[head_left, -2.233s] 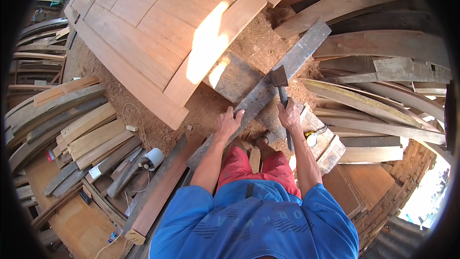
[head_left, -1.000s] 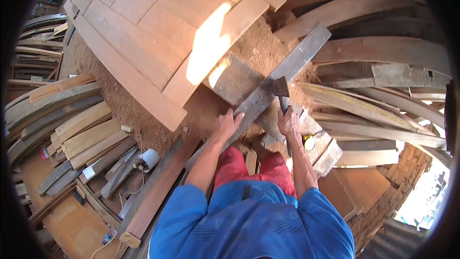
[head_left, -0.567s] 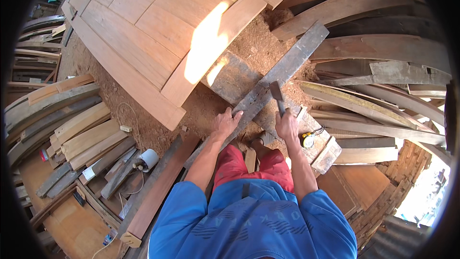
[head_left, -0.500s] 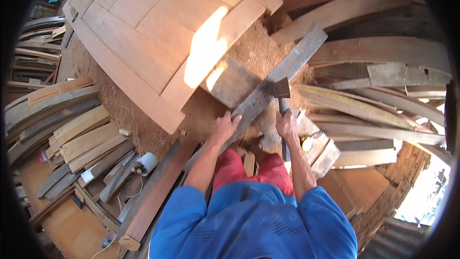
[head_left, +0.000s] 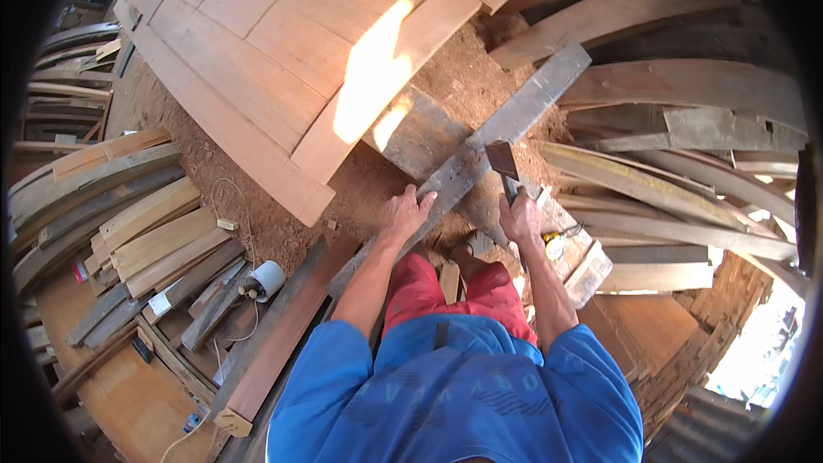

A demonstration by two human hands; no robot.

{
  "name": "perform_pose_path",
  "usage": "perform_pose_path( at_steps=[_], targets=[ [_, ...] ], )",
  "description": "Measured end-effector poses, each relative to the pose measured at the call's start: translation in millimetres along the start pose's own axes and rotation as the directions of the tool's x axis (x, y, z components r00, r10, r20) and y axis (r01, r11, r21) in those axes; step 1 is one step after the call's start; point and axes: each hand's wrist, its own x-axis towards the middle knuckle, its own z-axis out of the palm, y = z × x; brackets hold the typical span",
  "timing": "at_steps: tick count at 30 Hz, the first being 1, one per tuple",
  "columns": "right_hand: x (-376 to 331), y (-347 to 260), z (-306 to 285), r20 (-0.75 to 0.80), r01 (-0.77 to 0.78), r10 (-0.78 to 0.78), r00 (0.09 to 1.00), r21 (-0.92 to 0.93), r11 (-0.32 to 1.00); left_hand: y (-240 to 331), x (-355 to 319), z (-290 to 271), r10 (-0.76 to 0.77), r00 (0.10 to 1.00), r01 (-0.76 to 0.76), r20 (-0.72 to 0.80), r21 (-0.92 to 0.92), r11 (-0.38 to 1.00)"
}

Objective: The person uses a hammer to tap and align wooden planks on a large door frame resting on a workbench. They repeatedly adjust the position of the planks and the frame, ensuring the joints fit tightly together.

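A long grey wooden plank [head_left: 536, 94] lies diagonally in front of me, across a wide worn timber [head_left: 424, 139]. My left hand [head_left: 406, 218] is closed on the plank's left edge, with the thumb on top. My right hand [head_left: 519, 221] grips the dark handle of a hammer-like tool [head_left: 502, 159] with a squarish dark head. That head is over or against the plank's right edge; I cannot tell whether they touch. Beyond the left hand rests a large panelled wooden door [head_left: 296, 51], with bright sunlight patches on it.
Curved-looking stacked boards [head_left: 677, 90] fill the right side. Shorter wood pieces [head_left: 154, 236] are piled at left, near a white cylindrical device [head_left: 267, 279] with a cord. A yellow tape measure [head_left: 555, 247] lies on a pale block [head_left: 587, 266] right of my hand. Sawdust [head_left: 343, 197] covers the ground.
The tool's head has tilted in my right hand, and the hand has shifted slightly right. My left hand still holds the plank at about the same place. The view has moved slightly.
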Motion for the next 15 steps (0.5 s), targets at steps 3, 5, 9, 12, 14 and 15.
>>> perform_pose_path(
  at_steps=[3, 5, 9, 12, 14, 15],
  targets=[
    [-8, 0, -2, -0.011, 0.021, -0.02, 1.0, 0.067, 0.998, -2, 1, 6, 0.029, 0.999, -0.03, -0.03, -0.012, 0.999],
    [-22, -2, 14, -0.059, 0.065, -0.058, 0.997, 0.128, 0.99, -17, -4, 12, 0.038, 0.999, -0.038, -0.023, -0.02, 0.999],
    [-39, -10, 2, 0.051, 0.03, -0.045, 0.998, 0.266, 0.963, -24, -13, 23, 0.077, 0.983, -0.089, -0.165, -0.07, 0.994],
    [-46, 3, 21, -0.032, 0.093, -0.088, 0.996, 0.216, 0.972, -26, -32, 15, -0.102, 0.99, 0.104, -0.097, 0.012, 0.995],
    [-52, -1, 22, -0.073, 0.153, -0.143, 0.987, 0.16, 0.975, -22, -30, 8, -0.111, 0.993, 0.112, -0.033, 0.028, 0.993],
    [-54, -4, 20, -0.004, 0.133, -0.134, 0.991, 0.158, 0.978, -22, -30, 5, -0.12, 0.993, 0.12, -0.004, 0.036, 0.992]
  ],
)
